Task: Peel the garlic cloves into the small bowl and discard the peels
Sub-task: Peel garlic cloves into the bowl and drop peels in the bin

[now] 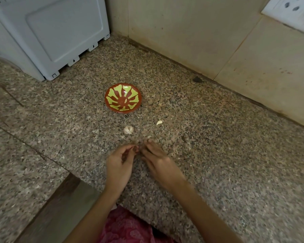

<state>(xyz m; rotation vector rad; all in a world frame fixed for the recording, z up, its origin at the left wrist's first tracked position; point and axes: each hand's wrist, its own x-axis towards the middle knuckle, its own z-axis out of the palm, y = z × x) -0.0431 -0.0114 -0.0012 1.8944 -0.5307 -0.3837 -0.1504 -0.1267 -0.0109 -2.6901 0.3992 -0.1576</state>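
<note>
Two pieces of garlic lie on the speckled desk (218, 155) just in front of the small bowl (133, 102): a pale garlic cluster (128, 129) nearer the hands and a single clove (159, 122) off to its right, apart from it. No clove shows in the bowl as far as I can make out.

The left hand (120, 162) and the right hand (159, 162) meet low over the desk, short of the cluster. The left hand's fingers (130, 148) curl in toward the thumb, and the right hand's reach across to them, tips nearly touching. Both are blurred, so I cannot tell whether they pinch a clove, a scrap of peel, or nothing (a tiny pale fleck lies just beyond the right fingertips).

By my judgement the garlic will handle light and firm, with dry, papery skin that tears and clings. The best hold is probably a pinch across a clove's fat middle, with the other hand's nail starting at the pointed tip or root end. Peeled cloves turn slick and can skid on polished stone.

A white appliance (60, 41) stands at the back left and a wall socket (291, 7) at the upper right.
</note>
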